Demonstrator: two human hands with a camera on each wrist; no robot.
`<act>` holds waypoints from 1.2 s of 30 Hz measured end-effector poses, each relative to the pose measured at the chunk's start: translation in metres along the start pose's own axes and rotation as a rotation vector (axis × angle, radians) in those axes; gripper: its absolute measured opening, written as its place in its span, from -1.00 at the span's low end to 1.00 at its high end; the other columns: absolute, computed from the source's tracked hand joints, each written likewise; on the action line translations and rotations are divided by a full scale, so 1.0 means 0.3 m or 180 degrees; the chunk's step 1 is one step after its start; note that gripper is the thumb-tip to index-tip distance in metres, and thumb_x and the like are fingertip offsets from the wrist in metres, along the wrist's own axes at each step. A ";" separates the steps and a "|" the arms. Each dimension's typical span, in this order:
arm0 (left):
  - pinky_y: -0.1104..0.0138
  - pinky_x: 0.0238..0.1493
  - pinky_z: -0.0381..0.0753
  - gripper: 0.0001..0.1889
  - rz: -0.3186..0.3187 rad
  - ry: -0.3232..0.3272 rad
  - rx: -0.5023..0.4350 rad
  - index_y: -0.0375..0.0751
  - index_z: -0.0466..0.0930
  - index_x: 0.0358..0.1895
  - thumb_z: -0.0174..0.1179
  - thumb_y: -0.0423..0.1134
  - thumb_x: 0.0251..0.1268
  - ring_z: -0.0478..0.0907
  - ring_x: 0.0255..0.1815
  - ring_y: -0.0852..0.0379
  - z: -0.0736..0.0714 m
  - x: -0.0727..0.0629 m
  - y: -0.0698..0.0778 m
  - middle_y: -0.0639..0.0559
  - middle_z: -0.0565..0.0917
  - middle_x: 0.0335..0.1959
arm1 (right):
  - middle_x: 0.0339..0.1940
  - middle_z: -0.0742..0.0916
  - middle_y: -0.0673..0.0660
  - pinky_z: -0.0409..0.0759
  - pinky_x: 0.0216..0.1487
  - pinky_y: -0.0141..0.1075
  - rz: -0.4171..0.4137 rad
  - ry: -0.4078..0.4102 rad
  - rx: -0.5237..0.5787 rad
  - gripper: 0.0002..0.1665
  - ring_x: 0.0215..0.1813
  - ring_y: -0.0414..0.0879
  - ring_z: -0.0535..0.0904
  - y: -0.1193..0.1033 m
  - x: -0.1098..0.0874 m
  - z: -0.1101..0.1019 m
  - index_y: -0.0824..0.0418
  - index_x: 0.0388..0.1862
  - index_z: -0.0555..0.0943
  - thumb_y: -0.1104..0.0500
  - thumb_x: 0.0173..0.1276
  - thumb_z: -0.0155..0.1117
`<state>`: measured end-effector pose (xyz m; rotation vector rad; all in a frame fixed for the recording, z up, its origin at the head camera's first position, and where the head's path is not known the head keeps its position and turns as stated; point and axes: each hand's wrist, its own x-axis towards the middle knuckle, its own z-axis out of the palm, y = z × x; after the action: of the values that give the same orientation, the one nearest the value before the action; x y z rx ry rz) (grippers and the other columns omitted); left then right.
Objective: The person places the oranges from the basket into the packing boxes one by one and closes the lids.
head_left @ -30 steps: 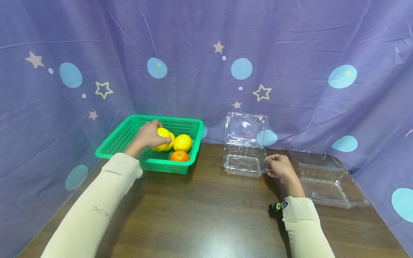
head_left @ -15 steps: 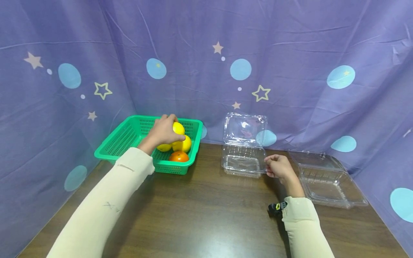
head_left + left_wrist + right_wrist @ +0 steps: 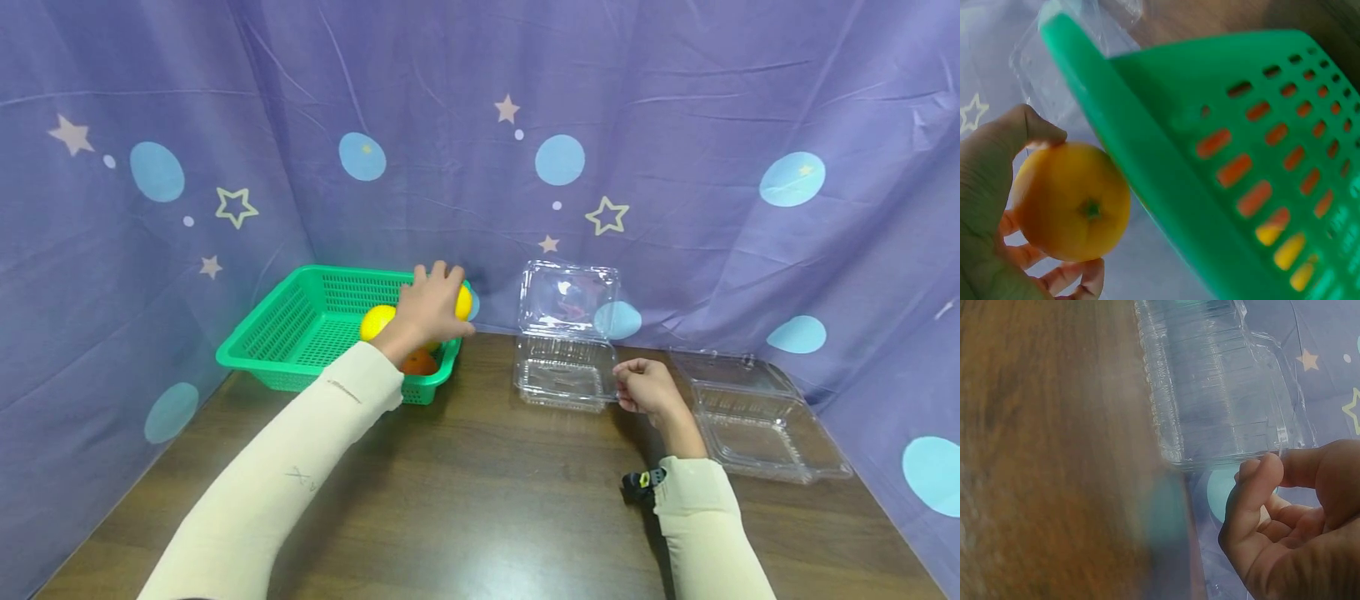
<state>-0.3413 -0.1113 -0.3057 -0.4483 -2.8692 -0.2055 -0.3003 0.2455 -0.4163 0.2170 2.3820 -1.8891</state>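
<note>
My left hand grips a yellow orange at the right rim of the green basket. Thumb and fingers curve round the fruit in the left wrist view, with its stem scar facing the camera. Behind the hand in the basket lie another yellow orange and a deeper orange, mandarin-like fruit, both partly covered. At the centre right stands a clear plastic clamshell box, its lid raised against the curtain. My right hand pinches that box's right edge between thumb and index finger.
A second clear clamshell box, also with its lid up, stands to the right of my right hand. A purple curtain with stars and dots hangs behind the brown wooden table. A black strap hangs at the right wrist.
My left hand has lifted the yellow orange and carried it rightward across the basket to its right rim. The right hand keeps its pinch on the clamshell box.
</note>
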 end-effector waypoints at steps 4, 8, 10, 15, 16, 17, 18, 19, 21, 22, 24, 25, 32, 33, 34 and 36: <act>-0.18 -0.01 0.55 -0.09 0.0146 0.0126 0.0256 -0.15 0.34 0.38 0.48 0.15 -0.05 0.31 0.19 -0.28 0.021 0.018 0.055 -0.21 0.41 0.28 | -0.47 0.54 0.02 0.61 -0.49 -0.41 0.0014 0.0008 -0.0002 -0.77 -0.49 -0.24 0.49 0.000 -0.004 0.000 0.49 0.05 0.44 0.33 0.60 -0.06; -0.18 0.03 0.54 -0.08 0.0282 0.0147 0.0393 -0.12 0.34 0.41 0.48 0.14 -0.06 0.32 0.22 -0.29 0.042 0.037 0.115 -0.19 0.41 0.31 | -0.47 0.54 0.02 0.61 -0.49 -0.42 0.0008 0.0030 -0.0001 -0.77 -0.49 -0.23 0.49 0.002 -0.004 -0.004 0.49 0.05 0.44 0.33 0.60 -0.07; -0.17 0.04 0.54 -0.06 0.0324 0.0121 0.0419 -0.11 0.33 0.43 0.48 0.16 -0.06 0.32 0.23 -0.28 0.055 0.040 0.143 -0.18 0.40 0.33 | -0.47 0.54 0.02 0.61 -0.50 -0.42 0.0007 0.0036 0.0009 -0.76 -0.49 -0.24 0.49 0.005 -0.003 -0.005 0.49 0.05 0.43 0.32 0.60 -0.06; -0.12 -0.01 0.57 -0.06 0.0421 0.0071 0.0492 -0.08 0.34 0.41 0.50 0.21 -0.07 0.35 0.19 -0.24 0.101 0.046 0.200 -0.14 0.41 0.33 | -0.47 0.55 0.02 0.61 -0.50 -0.41 -0.0016 0.0031 -0.0001 -0.75 -0.50 -0.24 0.49 0.010 -0.004 -0.006 0.51 0.07 0.43 0.32 0.60 -0.05; -0.11 -0.02 0.58 -0.06 0.0447 0.0065 0.0500 -0.08 0.35 0.40 0.51 0.22 -0.08 0.36 0.18 -0.24 0.111 0.048 0.209 -0.14 0.41 0.32 | -0.47 0.55 0.02 0.61 -0.50 -0.41 -0.0023 0.0034 -0.0010 -0.75 -0.50 -0.24 0.49 0.010 -0.004 -0.006 0.50 0.07 0.43 0.32 0.60 -0.05; -0.09 -0.03 0.58 -0.06 0.0469 0.0055 0.0509 -0.07 0.35 0.39 0.51 0.23 -0.08 0.37 0.17 -0.24 0.122 0.051 0.218 -0.13 0.41 0.31 | -0.47 0.55 0.02 0.61 -0.50 -0.41 -0.0028 0.0038 -0.0017 -0.76 -0.50 -0.24 0.49 0.010 -0.004 -0.005 0.50 0.06 0.44 0.31 0.60 -0.04; -0.09 -0.02 0.58 -0.06 0.0489 0.0039 0.0517 -0.06 0.35 0.38 0.51 0.25 -0.08 0.37 0.17 -0.24 0.132 0.054 0.228 -0.13 0.42 0.31 | -0.47 0.55 0.02 0.61 -0.50 -0.41 -0.0033 0.0039 -0.0021 -0.76 -0.50 -0.24 0.49 0.010 -0.004 -0.005 0.49 0.06 0.44 0.31 0.60 -0.04; -0.10 0.00 0.58 -0.07 0.0506 0.0023 0.0517 -0.06 0.35 0.38 0.51 0.25 -0.08 0.38 0.18 -0.24 0.141 0.056 0.237 -0.13 0.42 0.31 | -0.47 0.55 0.02 0.60 -0.50 -0.42 -0.0032 0.0039 -0.0018 -0.76 -0.50 -0.24 0.49 0.010 -0.003 -0.005 0.50 0.06 0.44 0.31 0.60 -0.04; -0.09 0.02 0.58 -0.06 0.0532 -0.0001 0.0532 -0.05 0.36 0.38 0.50 0.27 -0.08 0.39 0.18 -0.23 0.157 0.060 0.258 -0.12 0.42 0.31 | -0.48 0.55 0.02 0.60 -0.51 -0.42 -0.0036 0.0041 -0.0007 -0.77 -0.50 -0.24 0.49 0.011 0.000 -0.004 0.49 0.05 0.44 0.32 0.60 -0.04; -0.09 0.05 0.57 -0.06 0.0538 -0.0012 0.0524 -0.04 0.35 0.39 0.50 0.27 -0.09 0.39 0.20 -0.22 0.163 0.061 0.269 -0.12 0.42 0.32 | -0.48 0.54 0.01 0.60 -0.51 -0.42 -0.0038 0.0040 -0.0001 -0.76 -0.50 -0.24 0.48 0.012 0.002 -0.004 0.50 0.05 0.44 0.32 0.60 -0.04; -0.09 0.07 0.56 -0.07 0.0570 -0.0015 0.0504 -0.05 0.36 0.38 0.50 0.25 -0.09 0.39 0.20 -0.21 0.174 0.064 0.292 -0.11 0.43 0.31 | -0.49 0.54 0.01 0.59 -0.51 -0.42 -0.0037 0.0041 0.0021 -0.77 -0.50 -0.24 0.48 0.013 0.005 -0.003 0.50 0.05 0.43 0.32 0.60 -0.05; -0.08 0.07 0.57 -0.07 0.0589 -0.0014 0.0479 -0.05 0.36 0.38 0.50 0.24 -0.10 0.39 0.20 -0.21 0.180 0.065 0.304 -0.10 0.43 0.30 | -0.49 0.54 0.01 0.59 -0.51 -0.42 -0.0037 0.0041 0.0027 -0.77 -0.51 -0.24 0.48 0.014 0.006 -0.003 0.50 0.05 0.43 0.33 0.60 -0.05; -0.08 0.12 0.54 -0.08 0.0625 -0.0141 0.0355 -0.06 0.36 0.41 0.50 0.18 -0.06 0.38 0.24 -0.21 0.235 0.073 0.371 -0.07 0.41 0.33 | -0.47 0.55 0.03 0.59 -0.50 -0.42 -0.0023 0.0029 0.0015 -0.75 -0.50 -0.24 0.48 0.010 0.005 -0.001 0.51 0.06 0.43 0.31 0.61 -0.04; -0.10 0.14 0.53 -0.09 0.0616 -0.0159 0.0342 -0.05 0.36 0.42 0.49 0.17 -0.05 0.37 0.25 -0.21 0.244 0.074 0.379 -0.07 0.41 0.35 | -0.47 0.55 0.03 0.59 -0.49 -0.42 -0.0022 0.0029 0.0013 -0.75 -0.50 -0.24 0.48 0.009 0.005 -0.001 0.51 0.07 0.43 0.31 0.61 -0.04; -0.11 0.16 0.52 -0.09 0.0605 -0.0170 0.0324 -0.06 0.36 0.42 0.48 0.16 -0.04 0.37 0.27 -0.22 0.251 0.075 0.386 -0.07 0.40 0.36 | -0.47 0.55 0.03 0.59 -0.49 -0.42 -0.0021 0.0032 0.0011 -0.74 -0.49 -0.24 0.48 0.009 0.005 0.000 0.51 0.07 0.43 0.31 0.61 -0.04; -0.13 0.20 0.50 -0.07 0.0581 -0.0191 0.0244 -0.07 0.34 0.45 0.49 0.16 -0.02 0.36 0.30 -0.25 0.266 0.075 0.401 -0.08 0.40 0.38 | -0.47 0.55 0.02 0.60 -0.49 -0.42 -0.0022 0.0038 0.0012 -0.74 -0.49 -0.24 0.47 0.007 0.005 0.000 0.52 0.08 0.43 0.31 0.61 -0.04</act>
<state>-0.3405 0.0223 -0.3646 -0.7076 -2.8603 -0.0511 -0.3014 0.2461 -0.4184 0.2213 2.3900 -1.9007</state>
